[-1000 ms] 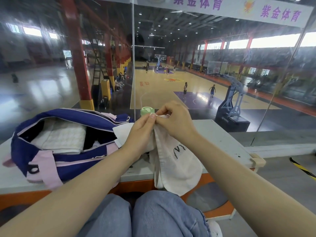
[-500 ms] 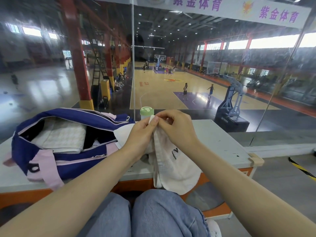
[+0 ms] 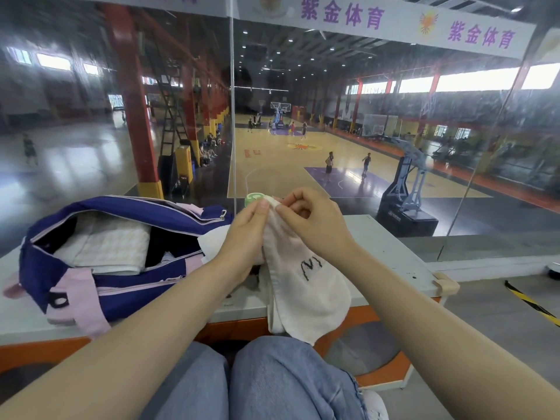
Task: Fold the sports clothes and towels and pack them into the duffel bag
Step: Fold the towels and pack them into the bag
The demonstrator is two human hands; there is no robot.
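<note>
A navy and pink duffel bag (image 3: pixel 127 286) lies unzipped on the left of the white table (image 3: pixel 391 253), with a folded white waffle towel (image 3: pixel 106 247) inside. My left hand (image 3: pixel 247 237) and my right hand (image 3: pixel 312 225) both pinch the top edge of a white sock (image 3: pixel 306 286) with a black mark on it. The sock hangs down over the table's front edge toward my lap. A second white cloth (image 3: pixel 212 242) lies partly hidden behind my left hand, next to the bag's open end.
A green-capped bottle (image 3: pixel 254 199) stands behind my hands, mostly hidden. A glass wall (image 3: pixel 454 147) rises right behind the table, overlooking a basketball court. My knees in blue jeans (image 3: pixel 272 380) sit under the table's orange front edge.
My hands have shifted slightly along the sock's top edge, fingertips now pinching a little apart. The sock hangs much as before. The bag has not moved.
</note>
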